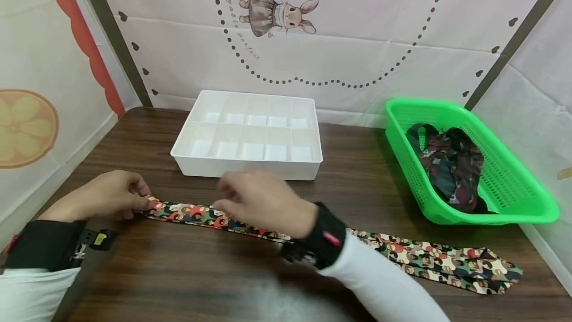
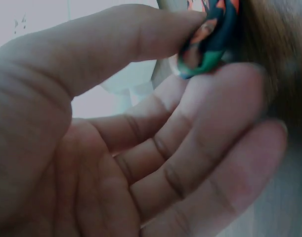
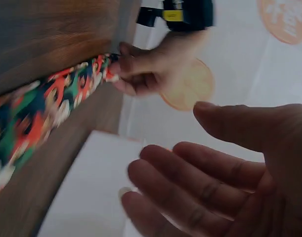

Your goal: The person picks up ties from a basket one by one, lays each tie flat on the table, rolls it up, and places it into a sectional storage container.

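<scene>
Head view: ties [image 1: 451, 165] in green basket [image 1: 518, 198].

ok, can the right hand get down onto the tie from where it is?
Probably yes. The right hand hovers open just above the tie, which lies flat along the table with nothing between them. The left hand pinches only the tie's narrow end, leaving the middle free.

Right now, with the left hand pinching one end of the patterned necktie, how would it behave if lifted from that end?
Probably floppy: the necktie lies flat and slightly wavy along the table, so it would likely drape and trail. It looks thin and light. The left hand pinches only its tip, so smooth fabric might slip from that grip.
</scene>
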The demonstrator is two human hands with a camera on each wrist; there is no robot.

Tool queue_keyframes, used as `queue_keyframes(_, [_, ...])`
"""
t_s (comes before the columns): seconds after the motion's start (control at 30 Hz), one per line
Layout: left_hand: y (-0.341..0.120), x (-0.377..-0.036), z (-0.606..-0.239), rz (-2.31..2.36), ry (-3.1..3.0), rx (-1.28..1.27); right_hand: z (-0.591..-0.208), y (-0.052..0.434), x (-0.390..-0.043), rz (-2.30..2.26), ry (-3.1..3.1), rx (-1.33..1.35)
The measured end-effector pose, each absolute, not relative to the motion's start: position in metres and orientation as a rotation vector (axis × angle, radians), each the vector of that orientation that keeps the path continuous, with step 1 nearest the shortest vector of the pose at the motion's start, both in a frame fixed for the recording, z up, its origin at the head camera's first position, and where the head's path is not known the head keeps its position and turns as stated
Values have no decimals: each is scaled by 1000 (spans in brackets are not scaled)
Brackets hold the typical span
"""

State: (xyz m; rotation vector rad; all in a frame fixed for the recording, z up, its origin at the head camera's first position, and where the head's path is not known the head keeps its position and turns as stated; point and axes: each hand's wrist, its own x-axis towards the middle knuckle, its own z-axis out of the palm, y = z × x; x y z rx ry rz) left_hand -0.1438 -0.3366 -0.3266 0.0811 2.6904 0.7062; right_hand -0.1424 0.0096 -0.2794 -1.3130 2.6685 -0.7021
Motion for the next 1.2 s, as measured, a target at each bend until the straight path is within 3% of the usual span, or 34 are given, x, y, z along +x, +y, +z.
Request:
queue_keyframes(0.2, [-321,-140,-324,698,2774,89,-301,-74,-154,-640,2621,-1379])
queue_keyframes(0.4, [-309,-127,-326,666,2820,173,-323,-117,-148,-750,2433,-1162])
queue_keyframes(0.83, [-302,-132,-316,659,2802,207,-332,-115,-160,-793,2497,-1079])
queue_keyframes(1.2, [-305,-129,-318,723,2822,173,-327,-121,-157,-607,2630,-1200])
